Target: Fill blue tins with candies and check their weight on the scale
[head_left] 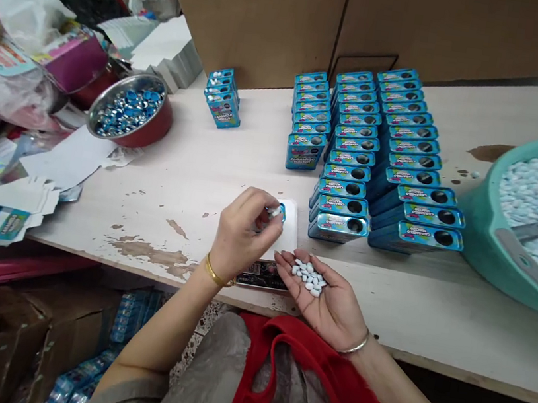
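My left hand (247, 225), a gold bangle on its wrist, is over the white plate (288, 231) of a small digital scale. Its fingers are bent into a pinch, with white candies (274, 212) showing at the tips. Behind these fingers a blue rim (283, 211) shows, apparently a tin on the scale; the hand hides most of it. My right hand (327, 303) is turned palm up and cupped, holding a small heap of pale oval candies (309, 278). It rests beside the scale's dark front panel (259, 273), partly covered by both hands.
Rows of blue tins (340, 225) with round openings stand right of centre. A teal tub (480, 224) of candies with a metal scoop is far right. A few tins (224, 112) stand at the back, near a metal bowl (165, 117) of blue-and-silver lids. Cardboard (272, 35) walls the back.
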`<state>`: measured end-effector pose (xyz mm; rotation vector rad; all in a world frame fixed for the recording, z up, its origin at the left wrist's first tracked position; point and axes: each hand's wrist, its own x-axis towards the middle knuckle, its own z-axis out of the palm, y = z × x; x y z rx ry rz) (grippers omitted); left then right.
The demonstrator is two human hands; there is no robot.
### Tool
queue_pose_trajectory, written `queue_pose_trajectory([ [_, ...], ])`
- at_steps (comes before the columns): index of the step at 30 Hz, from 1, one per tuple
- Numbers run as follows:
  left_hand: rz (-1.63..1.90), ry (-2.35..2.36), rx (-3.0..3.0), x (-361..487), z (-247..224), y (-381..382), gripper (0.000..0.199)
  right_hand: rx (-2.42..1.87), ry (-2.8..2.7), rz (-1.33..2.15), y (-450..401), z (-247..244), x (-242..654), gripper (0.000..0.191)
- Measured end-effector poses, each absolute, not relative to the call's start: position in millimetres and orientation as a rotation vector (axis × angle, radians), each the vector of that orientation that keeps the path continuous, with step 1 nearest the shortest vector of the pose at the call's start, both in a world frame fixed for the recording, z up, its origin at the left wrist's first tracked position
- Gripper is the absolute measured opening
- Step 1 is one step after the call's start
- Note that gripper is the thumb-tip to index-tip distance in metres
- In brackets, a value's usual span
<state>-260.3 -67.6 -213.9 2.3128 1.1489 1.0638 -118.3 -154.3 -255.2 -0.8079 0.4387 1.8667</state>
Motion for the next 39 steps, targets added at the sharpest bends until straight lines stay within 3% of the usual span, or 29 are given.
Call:
queue_pose_trajectory([
  [9, 0.776, 1.038, 2.508, -261, -215, -88, 0.015, -0.787, 0.446, 1.871, -155, -257, -111, 0.03],
  [13, 0.375, 0.883, 2.655, -236, -238, -125, 0.026, -0.82, 0.514, 1.829, -165, -264, -100, 0.031],
  [16, 0.197, 0.849, 2.682, -221, -258, -143, 0.021, -0.87, 0.533, 1.869, -178, -269, -92, 0.03],
  [39, 0.431, 0.847, 2.592, -225, -280, -156, 0.025, -0.887, 0.528, 1.831, -194, -281, -91, 0.014],
])
